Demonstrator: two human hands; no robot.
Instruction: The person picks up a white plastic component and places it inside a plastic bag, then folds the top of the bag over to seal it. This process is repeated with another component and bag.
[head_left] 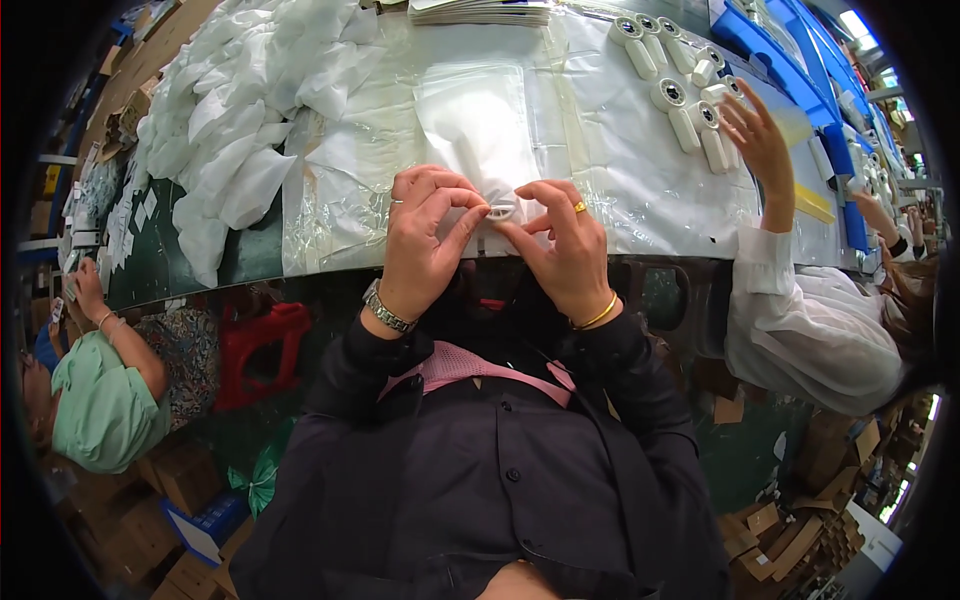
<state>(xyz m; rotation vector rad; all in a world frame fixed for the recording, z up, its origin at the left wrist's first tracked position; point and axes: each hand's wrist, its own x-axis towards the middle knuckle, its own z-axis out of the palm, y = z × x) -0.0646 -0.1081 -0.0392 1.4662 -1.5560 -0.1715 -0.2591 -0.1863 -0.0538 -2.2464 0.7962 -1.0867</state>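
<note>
Close to the table's front edge, my left hand pinches the mouth of a thin white pouch between thumb and forefinger. Opposite it, my right hand is closed too, thumb and bent forefinger on the other side of the mouth. A small round white part with slots shows between my fingertips; most of whatever is in the pouch is hidden. Beyond my hands, flat white pouches lie in an overlapping stack on the clear plastic table cover.
A big heap of crumpled white pouches covers the left. White round-headed devices with handles lie at the right, where a co-worker's raised hand hovers. Blue bins stand behind. A red stool is below the table.
</note>
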